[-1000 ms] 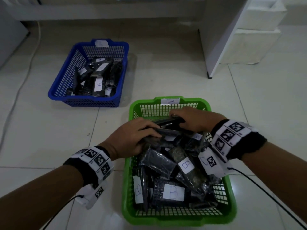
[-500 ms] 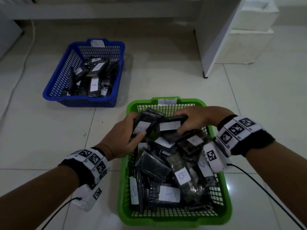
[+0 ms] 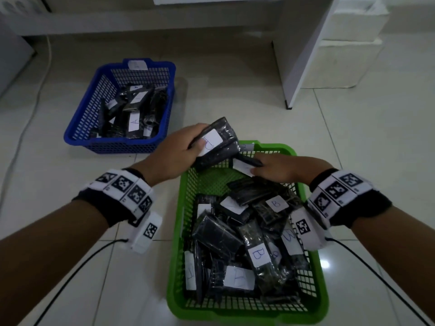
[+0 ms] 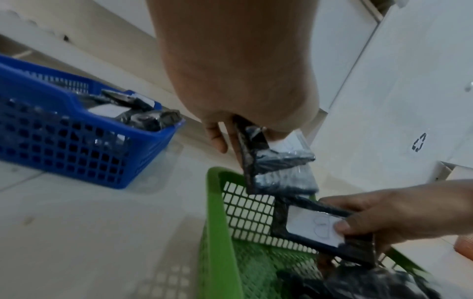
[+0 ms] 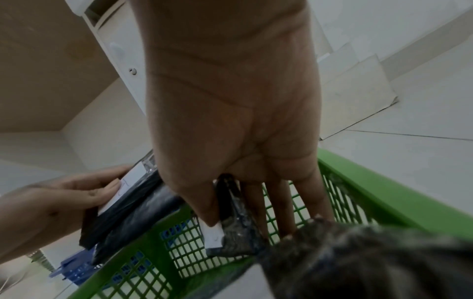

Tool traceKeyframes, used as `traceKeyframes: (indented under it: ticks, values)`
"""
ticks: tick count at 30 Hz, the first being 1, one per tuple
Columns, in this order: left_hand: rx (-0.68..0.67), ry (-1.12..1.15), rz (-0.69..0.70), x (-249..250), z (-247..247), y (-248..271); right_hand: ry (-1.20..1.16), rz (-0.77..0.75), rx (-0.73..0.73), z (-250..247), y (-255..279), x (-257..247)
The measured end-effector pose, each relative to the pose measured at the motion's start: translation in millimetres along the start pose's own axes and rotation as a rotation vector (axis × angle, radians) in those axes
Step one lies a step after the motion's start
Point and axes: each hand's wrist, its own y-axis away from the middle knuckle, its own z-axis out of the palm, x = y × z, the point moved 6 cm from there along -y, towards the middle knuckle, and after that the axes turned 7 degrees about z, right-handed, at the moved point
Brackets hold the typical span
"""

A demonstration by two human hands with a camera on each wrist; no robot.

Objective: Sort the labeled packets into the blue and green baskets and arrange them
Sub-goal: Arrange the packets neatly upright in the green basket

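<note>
My left hand (image 3: 188, 147) grips a small stack of black packets (image 3: 217, 142) with a white B label, lifted above the far left corner of the green basket (image 3: 175, 243). The stack shows in the left wrist view as packets (image 4: 276, 161) under my thumb. My right hand (image 3: 273, 168) pinches another labelled black packet (image 3: 244, 164) upright against the basket's far wall, seen closer as a packet (image 4: 314, 224) and as a packet (image 5: 230, 228). Several B packets (image 3: 256, 252) lie heaped in the near half. The blue basket (image 3: 80, 123) at the far left holds A packets (image 3: 135, 121).
A white cabinet panel (image 3: 303, 50) and stacked white boxes (image 3: 348, 48) stand at the far right on the tiled floor. A grey cable (image 3: 30, 109) runs along the floor on the left. Black cables trail from both wrist bands.
My left hand has lifted its stack of packets up and to the far left, out of the heap. The right hand has stood its packet against the far wall, baring the basket's far floor.
</note>
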Motion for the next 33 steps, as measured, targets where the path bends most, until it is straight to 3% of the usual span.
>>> traceKeyframes:
  ticks: [4,11,18,23,25,27,30,33]
  values:
    - [-0.173,-0.145,-0.034,-5.4,1.3,-2.8,0.141,-0.009,-0.019,-6.0,-5.1,4.9]
    - [-0.132,-0.222,-0.031,1.7,30.3,-1.7,0.094,-0.04,0.097,-12.1,-7.7,12.3]
    - [-0.266,-0.473,-0.033,-9.7,53.2,-1.4,0.149,-0.036,0.19,-1.0,-13.3,16.7]
    - [-0.205,-0.43,0.081,0.2,48.4,1.1,0.15,0.001,0.174,0.0,-15.1,18.8]
    - [-0.165,-0.463,0.24,10.5,44.5,8.8,0.131,0.0,0.166,-0.5,-15.7,19.2]
    - [-0.252,-0.495,0.366,15.7,47.4,22.0,0.106,-0.003,0.162,-2.6,-16.1,19.3]
    - [-0.433,-0.458,0.357,14.2,55.4,38.7,0.09,-0.006,0.176,-6.5,-15.7,18.5]
    - [-0.362,-0.365,0.255,13.1,48.0,41.1,0.072,-0.02,0.197,-8.9,-14.3,18.0]
